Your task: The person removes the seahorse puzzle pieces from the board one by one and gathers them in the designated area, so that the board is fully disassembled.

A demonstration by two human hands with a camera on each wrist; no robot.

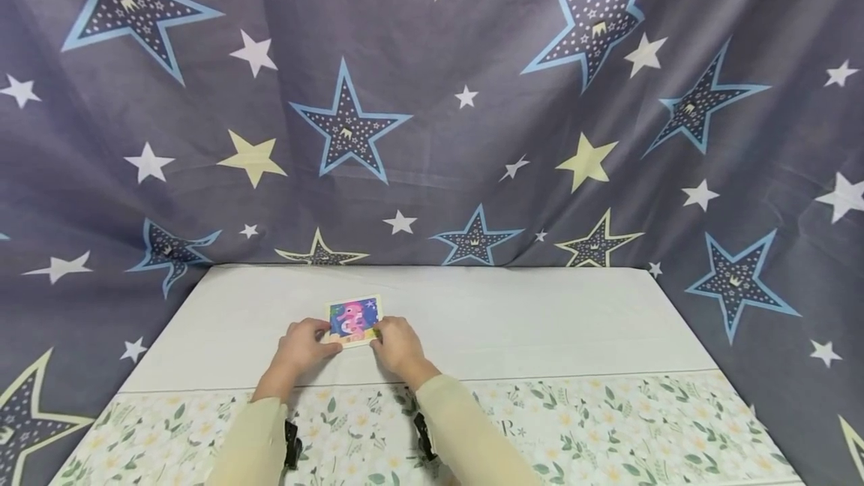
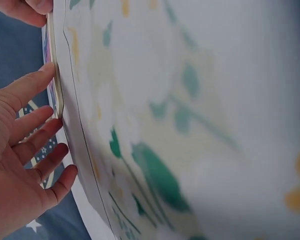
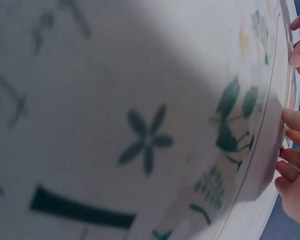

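Observation:
A small square picture board (image 1: 354, 319) with a pale border lies on the white part of the table, left of centre. Its picture is a pink seahorse on blue. My left hand (image 1: 305, 343) holds the board's left near corner, thumb along the near edge and fingers at the left side. At the right near corner, my right hand (image 1: 397, 345) grips the board between thumb and fingers. Both wrist views catch the board only edge-on, as a thin pale strip: the left hand (image 2: 27, 135) touches it with thumb and fingertips, and so does the right hand (image 3: 296, 165).
A white cover (image 1: 540, 321) spans the table's far half, and a floral cloth (image 1: 594, 426) covers the near half. Grey curtains with stars (image 1: 432, 96) hang behind and along both sides of the table. Dark straps (image 1: 292, 445) circle the wrists.

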